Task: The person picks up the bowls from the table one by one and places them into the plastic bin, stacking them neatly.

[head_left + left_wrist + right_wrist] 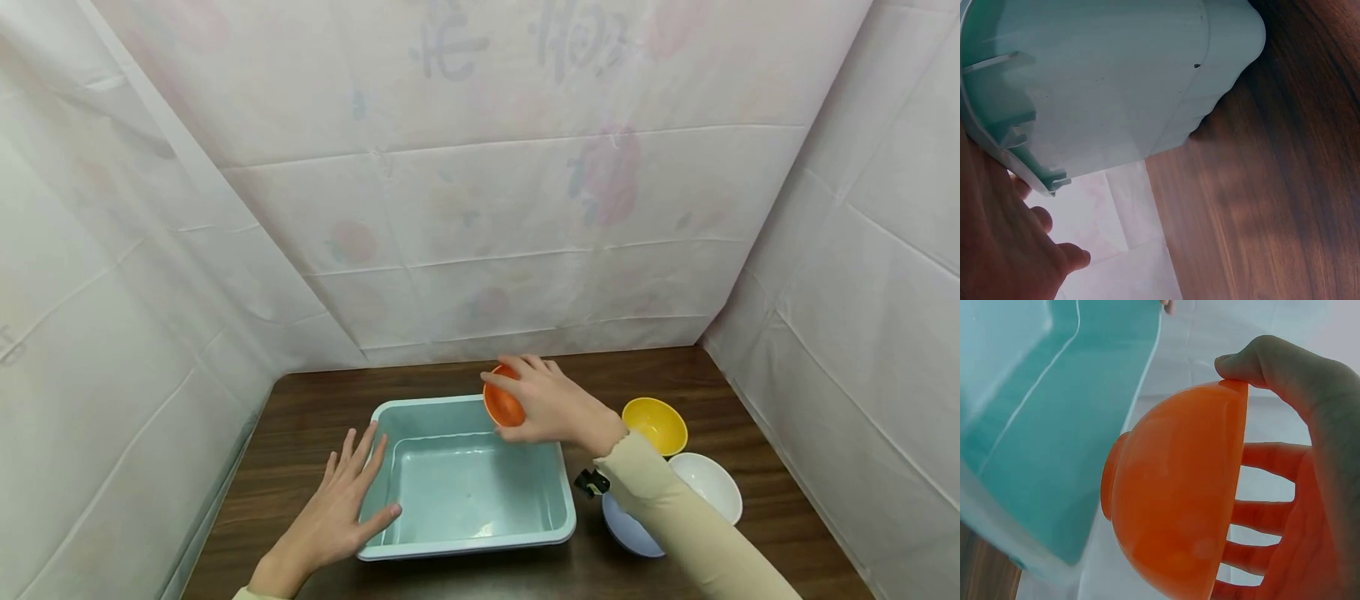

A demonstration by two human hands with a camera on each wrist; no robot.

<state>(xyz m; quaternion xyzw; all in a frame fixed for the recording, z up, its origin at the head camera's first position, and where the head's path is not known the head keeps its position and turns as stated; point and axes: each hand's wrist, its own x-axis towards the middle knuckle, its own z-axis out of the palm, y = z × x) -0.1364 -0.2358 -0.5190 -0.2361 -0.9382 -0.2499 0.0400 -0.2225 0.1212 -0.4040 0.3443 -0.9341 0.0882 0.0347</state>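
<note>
My right hand (551,404) holds an orange bowl (504,402) by its rim, thumb on one side and fingers on the other. The bowl is tipped on its side over the back right corner of a pale teal plastic tub (468,492). In the right wrist view the rounded outside and foot of the bowl (1172,494) face the tub. My left hand (333,504) has its fingers spread at the tub's left rim. The left wrist view shows that hand (1010,231) right at the rim, above the tub's outer wall (1116,81).
Right of the tub, a yellow bowl (655,425), a white bowl (708,483) and a blue bowl (630,533) stand on the dark wood table (307,433). My right sleeve (690,525) partly covers them. White printed sheets (480,208) enclose the table at the back and sides.
</note>
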